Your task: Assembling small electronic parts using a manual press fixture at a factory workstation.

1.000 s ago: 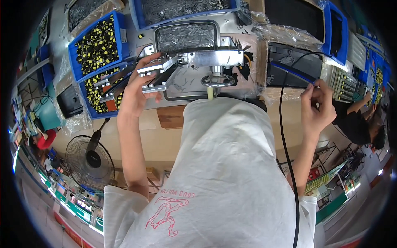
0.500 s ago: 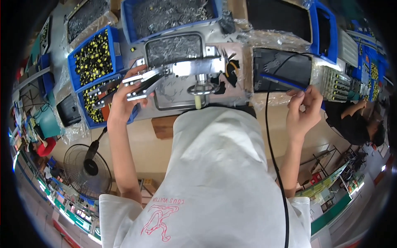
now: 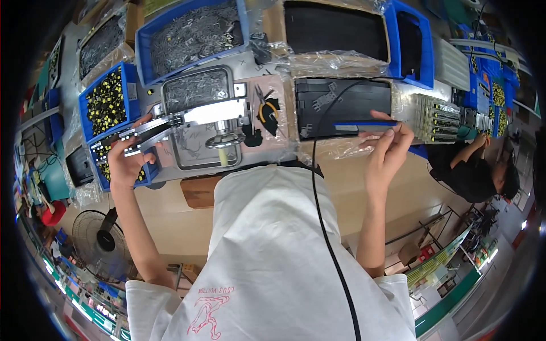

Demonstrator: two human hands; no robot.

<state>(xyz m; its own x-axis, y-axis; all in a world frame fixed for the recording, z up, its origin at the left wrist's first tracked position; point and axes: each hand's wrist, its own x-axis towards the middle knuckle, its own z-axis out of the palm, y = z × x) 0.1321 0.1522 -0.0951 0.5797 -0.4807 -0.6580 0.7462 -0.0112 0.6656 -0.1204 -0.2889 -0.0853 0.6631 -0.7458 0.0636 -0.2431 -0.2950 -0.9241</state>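
My left hand [image 3: 126, 162] is at the left end of a shiny metal fixture [image 3: 213, 112], its fingers curled around the parallel bars there. Beneath the fixture lies a metal tray [image 3: 187, 166], and a round chrome piece [image 3: 224, 141] hangs from the fixture's middle. In my right hand [image 3: 388, 153], a long thin dark strip with a blue edge [image 3: 358, 125] is pinched near its right end. That strip extends leftward over a carton holding flat black pieces [image 3: 313, 88]. Part of the strip's right end is hidden by my fingers.
Yellow-and-black parts fill a blue bin [image 3: 108, 105] on the left. A larger blue bin [image 3: 193, 42] of small metal pieces stands behind. Orange-handled pliers [image 3: 267, 111] lie right of the fixture. A black cable [image 3: 327, 224] crosses my front; a co-worker [image 3: 472, 165] is at right.
The view has shifted, so the bench appears farther left. The strip in my right hand has swung from slanted to nearly level, over the carton's front part. My left hand stays at the bars.
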